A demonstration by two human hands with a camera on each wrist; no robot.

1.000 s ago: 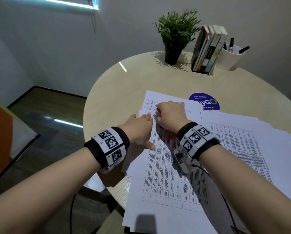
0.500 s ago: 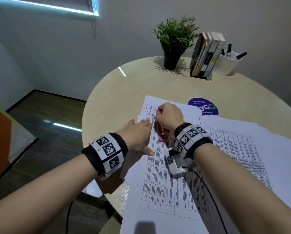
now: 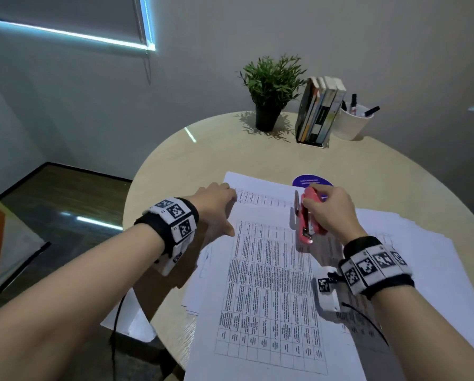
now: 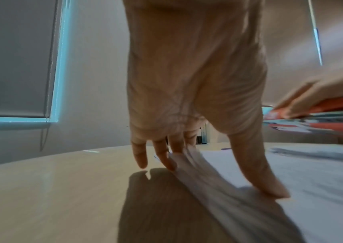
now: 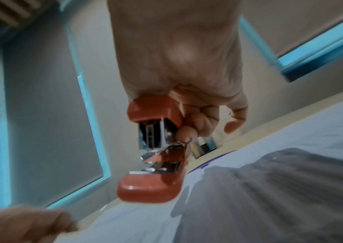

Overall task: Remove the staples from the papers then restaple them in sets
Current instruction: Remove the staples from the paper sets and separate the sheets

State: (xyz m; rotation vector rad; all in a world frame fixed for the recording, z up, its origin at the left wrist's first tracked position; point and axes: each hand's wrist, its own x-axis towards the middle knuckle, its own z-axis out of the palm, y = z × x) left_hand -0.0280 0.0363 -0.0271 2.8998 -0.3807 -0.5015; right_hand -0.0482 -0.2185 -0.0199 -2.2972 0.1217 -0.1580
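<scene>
A set of printed papers (image 3: 269, 284) with tables lies on the round table, over more loose sheets (image 3: 412, 243) to the right. My left hand (image 3: 216, 207) lies on the set's upper left corner; its thumb (image 4: 270, 185) and fingers (image 4: 166, 157) rest straight on the paper edge (image 4: 218, 185). My right hand (image 3: 329, 213) grips a red stapler (image 3: 308, 218) and holds it above the papers near their top edge. In the right wrist view the stapler (image 5: 156, 148) gapes apart, with nothing between its jaws.
A purple round sticker (image 3: 311, 181) lies just beyond the stapler. At the table's back stand a potted plant (image 3: 271, 89), a row of books (image 3: 318, 111) and a white cup of pens (image 3: 354, 121). The table edge (image 3: 136, 188) curves close to my left hand.
My right hand has lifted the stapler off the papers' top left corner and carried it to the right. My left hand has stayed on that corner.
</scene>
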